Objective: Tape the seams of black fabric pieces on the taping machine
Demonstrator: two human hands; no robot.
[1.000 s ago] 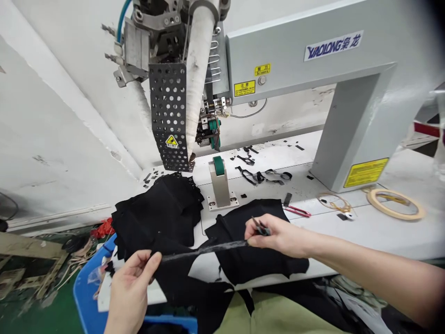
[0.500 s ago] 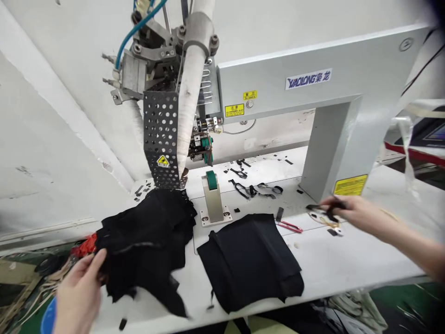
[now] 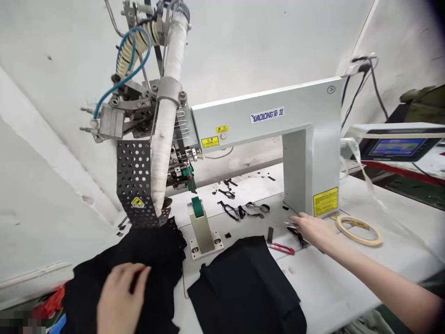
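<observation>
While our left hand (image 3: 121, 294), digits apart, is over the black fabric pile (image 3: 153, 250), our right hand (image 3: 313, 229) is at dark snips (image 3: 298, 234) on the tabletop (image 3: 325, 283); whether clamped, we cannot tell.

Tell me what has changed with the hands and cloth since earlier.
The right hand let go of the stretched cloth and went right with the scissors, near the base of the machine; whether it grips them now is unclear. The left hand moved right, from the edge of the pile to over it. The flat cloth and machine stayed put.
</observation>
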